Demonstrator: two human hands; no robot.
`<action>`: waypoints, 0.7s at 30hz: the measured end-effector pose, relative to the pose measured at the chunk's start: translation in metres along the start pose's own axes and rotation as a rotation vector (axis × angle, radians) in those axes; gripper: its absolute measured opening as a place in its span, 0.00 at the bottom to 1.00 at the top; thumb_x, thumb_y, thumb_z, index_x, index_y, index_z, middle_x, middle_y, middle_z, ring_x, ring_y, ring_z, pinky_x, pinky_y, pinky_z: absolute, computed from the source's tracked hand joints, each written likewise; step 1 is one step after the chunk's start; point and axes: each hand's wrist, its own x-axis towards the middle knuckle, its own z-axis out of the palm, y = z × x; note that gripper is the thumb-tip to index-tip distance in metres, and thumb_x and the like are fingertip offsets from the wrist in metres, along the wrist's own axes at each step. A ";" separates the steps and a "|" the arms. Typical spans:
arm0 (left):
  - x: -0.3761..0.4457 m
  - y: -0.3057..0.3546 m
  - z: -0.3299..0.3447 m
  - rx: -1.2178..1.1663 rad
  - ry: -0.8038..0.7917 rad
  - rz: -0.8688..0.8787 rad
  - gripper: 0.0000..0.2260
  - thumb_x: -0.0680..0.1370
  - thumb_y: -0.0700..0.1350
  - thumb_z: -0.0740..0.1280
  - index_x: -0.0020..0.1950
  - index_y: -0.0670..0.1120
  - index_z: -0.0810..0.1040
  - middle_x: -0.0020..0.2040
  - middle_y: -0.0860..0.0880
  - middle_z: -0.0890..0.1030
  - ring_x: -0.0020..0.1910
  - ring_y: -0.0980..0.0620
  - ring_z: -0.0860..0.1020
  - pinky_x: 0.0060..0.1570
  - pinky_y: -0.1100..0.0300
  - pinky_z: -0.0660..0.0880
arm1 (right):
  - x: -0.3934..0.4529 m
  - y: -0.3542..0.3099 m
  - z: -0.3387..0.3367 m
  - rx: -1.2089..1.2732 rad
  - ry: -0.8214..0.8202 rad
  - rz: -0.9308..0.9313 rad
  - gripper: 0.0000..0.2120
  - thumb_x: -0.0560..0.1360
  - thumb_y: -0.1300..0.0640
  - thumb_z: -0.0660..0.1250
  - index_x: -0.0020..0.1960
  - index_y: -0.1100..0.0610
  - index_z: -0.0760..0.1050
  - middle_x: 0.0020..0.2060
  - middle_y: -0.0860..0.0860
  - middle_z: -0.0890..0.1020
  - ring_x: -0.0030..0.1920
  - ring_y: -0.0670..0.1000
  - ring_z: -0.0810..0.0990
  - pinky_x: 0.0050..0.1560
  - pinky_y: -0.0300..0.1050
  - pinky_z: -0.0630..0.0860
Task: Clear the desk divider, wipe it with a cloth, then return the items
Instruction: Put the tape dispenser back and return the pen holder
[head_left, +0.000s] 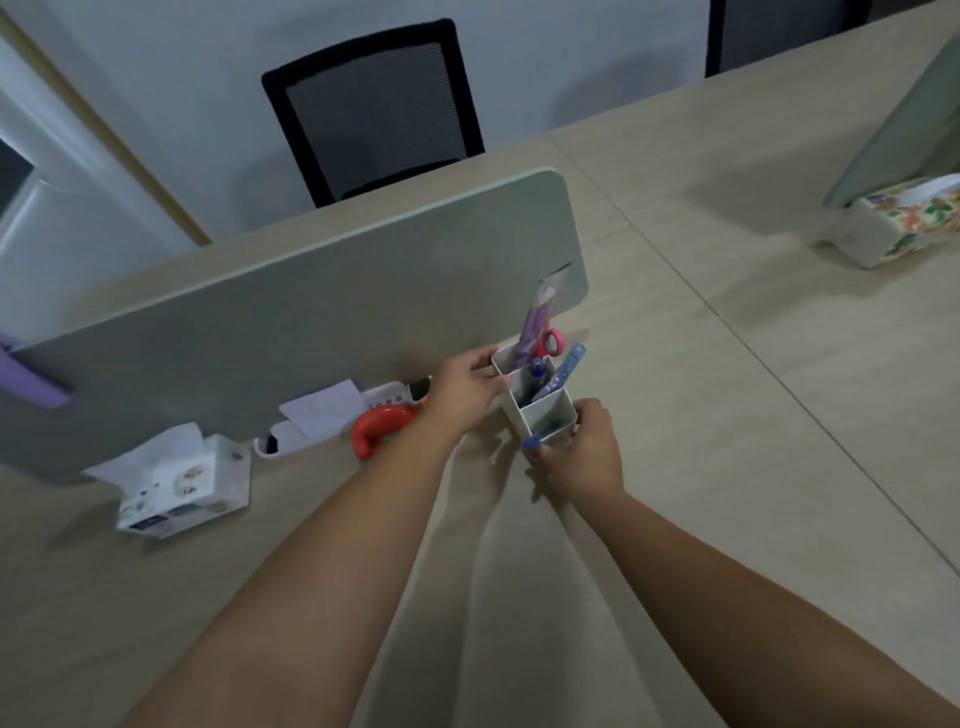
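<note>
The pale wood-grain worktop (675, 467) carries a smooth grey-green divider (311, 322) standing upright, its long edge running left to right. Just off the divider's right end, both hands clamp a white plastic organiser (537, 410), boxy and split into compartments, its long axis pointing away from the person. The left hand (462, 392) grips the far-left wall; the right hand (582, 447), nearer the person, grips the near end. Pens, a ruler and pink-handled scissors (551, 343) stick up inside.

Head view, single: we look forward and steeply down from above our own forearms onto the desk (701, 415), close in. Wide-angle lens; divider (291, 322) just ahead, chair (374, 109) and wall beyond.
</note>
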 end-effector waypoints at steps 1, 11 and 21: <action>0.005 -0.003 -0.006 -0.008 0.021 0.000 0.21 0.72 0.33 0.71 0.64 0.45 0.78 0.50 0.50 0.82 0.46 0.55 0.79 0.59 0.53 0.76 | 0.006 -0.001 0.010 -0.020 0.009 -0.016 0.26 0.61 0.48 0.78 0.51 0.51 0.68 0.49 0.49 0.73 0.41 0.46 0.79 0.35 0.40 0.75; 0.046 -0.023 -0.039 -0.070 0.172 0.028 0.19 0.66 0.40 0.70 0.58 0.45 0.82 0.49 0.46 0.86 0.46 0.52 0.80 0.54 0.47 0.78 | 0.036 -0.014 0.068 -0.041 0.072 -0.133 0.27 0.60 0.48 0.77 0.51 0.56 0.69 0.48 0.51 0.73 0.48 0.54 0.77 0.44 0.54 0.78; 0.045 -0.023 -0.054 -0.054 0.190 -0.003 0.20 0.70 0.38 0.72 0.62 0.46 0.80 0.48 0.50 0.85 0.49 0.52 0.82 0.57 0.41 0.79 | 0.033 -0.020 0.086 -0.052 0.095 -0.156 0.31 0.59 0.47 0.79 0.54 0.56 0.67 0.51 0.53 0.72 0.52 0.55 0.75 0.49 0.54 0.77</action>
